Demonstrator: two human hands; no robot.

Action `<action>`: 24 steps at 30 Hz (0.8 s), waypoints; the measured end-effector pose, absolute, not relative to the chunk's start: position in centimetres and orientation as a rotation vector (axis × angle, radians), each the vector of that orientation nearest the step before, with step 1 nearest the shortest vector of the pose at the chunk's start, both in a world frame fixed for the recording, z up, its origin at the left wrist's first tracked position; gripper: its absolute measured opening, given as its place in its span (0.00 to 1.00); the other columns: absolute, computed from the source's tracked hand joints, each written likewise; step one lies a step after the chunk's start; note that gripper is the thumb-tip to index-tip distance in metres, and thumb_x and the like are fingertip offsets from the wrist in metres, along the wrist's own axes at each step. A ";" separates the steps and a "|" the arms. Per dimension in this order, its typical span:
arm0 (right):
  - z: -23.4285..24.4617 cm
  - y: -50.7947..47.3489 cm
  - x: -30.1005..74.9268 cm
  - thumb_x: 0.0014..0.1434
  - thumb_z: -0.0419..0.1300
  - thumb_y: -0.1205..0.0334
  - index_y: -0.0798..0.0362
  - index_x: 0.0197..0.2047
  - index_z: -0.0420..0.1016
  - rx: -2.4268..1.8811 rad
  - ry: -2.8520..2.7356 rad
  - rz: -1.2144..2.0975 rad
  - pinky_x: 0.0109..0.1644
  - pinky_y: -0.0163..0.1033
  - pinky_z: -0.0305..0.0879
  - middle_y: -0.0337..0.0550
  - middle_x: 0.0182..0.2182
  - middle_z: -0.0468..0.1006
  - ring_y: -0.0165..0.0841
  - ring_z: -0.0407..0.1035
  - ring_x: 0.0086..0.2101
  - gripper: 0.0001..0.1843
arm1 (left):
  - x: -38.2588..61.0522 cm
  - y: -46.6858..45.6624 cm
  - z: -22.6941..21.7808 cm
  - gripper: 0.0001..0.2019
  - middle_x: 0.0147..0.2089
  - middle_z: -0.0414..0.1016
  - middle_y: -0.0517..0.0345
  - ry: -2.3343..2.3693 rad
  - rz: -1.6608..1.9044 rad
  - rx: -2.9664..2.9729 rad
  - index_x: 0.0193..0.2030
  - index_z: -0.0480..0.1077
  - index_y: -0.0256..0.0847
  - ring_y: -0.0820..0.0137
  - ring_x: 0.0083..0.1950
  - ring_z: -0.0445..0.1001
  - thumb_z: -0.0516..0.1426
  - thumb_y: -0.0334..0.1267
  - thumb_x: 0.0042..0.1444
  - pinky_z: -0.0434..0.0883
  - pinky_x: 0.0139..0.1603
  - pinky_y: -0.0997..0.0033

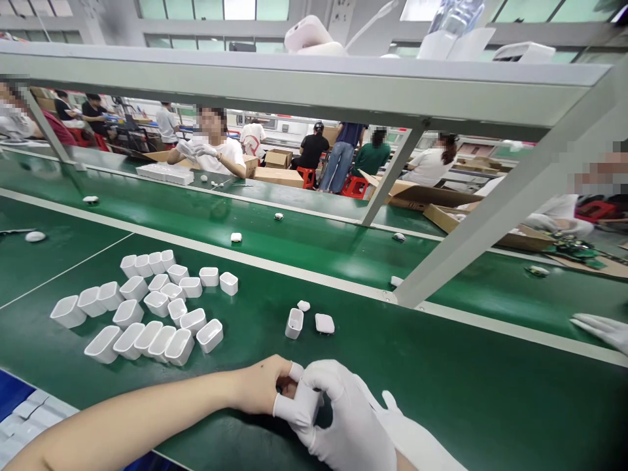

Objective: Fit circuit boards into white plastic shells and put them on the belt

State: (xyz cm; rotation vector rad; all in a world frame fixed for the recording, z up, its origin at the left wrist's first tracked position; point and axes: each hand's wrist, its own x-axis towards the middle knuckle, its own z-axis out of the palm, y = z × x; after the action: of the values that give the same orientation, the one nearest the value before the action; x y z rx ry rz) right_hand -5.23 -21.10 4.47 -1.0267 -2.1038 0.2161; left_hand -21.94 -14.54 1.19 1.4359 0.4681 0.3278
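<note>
My left hand (pixel 260 386), bare but for white finger covers on some fingers, reaches in from the left. My right hand (pixel 350 409) wears a white glove. Between them, low over the green table, both hands grip a small white plastic case (pixel 307 400); fingers hide much of it. Just beyond my hands stand an open white cup-shaped housing (pixel 294 324), a small rounded white piece (pixel 303 305) and a white square cap (pixel 324 323). To the left, several open white housings (pixel 130 340) stand in loose rows.
A green conveyor belt (pixel 314 245) with small white parts runs behind a pale rail (pixel 275 269). A slanted post (pixel 481 216) holds up an overhead shelf (pixel 294 82). A gloved hand (pixel 601 330) of another person shows at right. White parts (pixel 29 418) lie at lower left.
</note>
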 end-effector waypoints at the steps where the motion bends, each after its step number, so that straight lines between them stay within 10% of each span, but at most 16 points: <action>1: 4.5 -21.1 -5.2 0.49 0.58 0.73 0.51 0.31 0.60 -1.034 -2.109 0.211 0.30 0.34 0.65 0.38 0.27 0.72 0.29 0.67 0.27 0.11 | -21.9 -14.5 1.1 0.19 0.24 0.59 0.66 0.474 0.324 1.439 0.30 0.69 0.37 0.75 0.27 0.56 0.69 0.46 0.38 0.57 0.29 0.75; 24: 3.5 -20.6 -3.5 0.49 0.58 0.69 0.50 0.43 0.67 -0.947 -2.068 -0.263 0.38 0.42 0.68 0.41 0.35 0.76 0.36 0.70 0.34 0.16 | -20.7 -15.2 1.7 0.24 0.28 0.63 0.63 0.474 0.562 1.569 0.34 0.68 0.37 0.74 0.29 0.60 0.68 0.52 0.40 0.61 0.33 0.73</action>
State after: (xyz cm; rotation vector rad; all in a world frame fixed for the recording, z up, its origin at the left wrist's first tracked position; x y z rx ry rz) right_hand -3.48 -20.61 3.52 -0.9470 -2.0684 -0.2631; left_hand -20.68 -15.18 1.66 1.5692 0.4737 0.5622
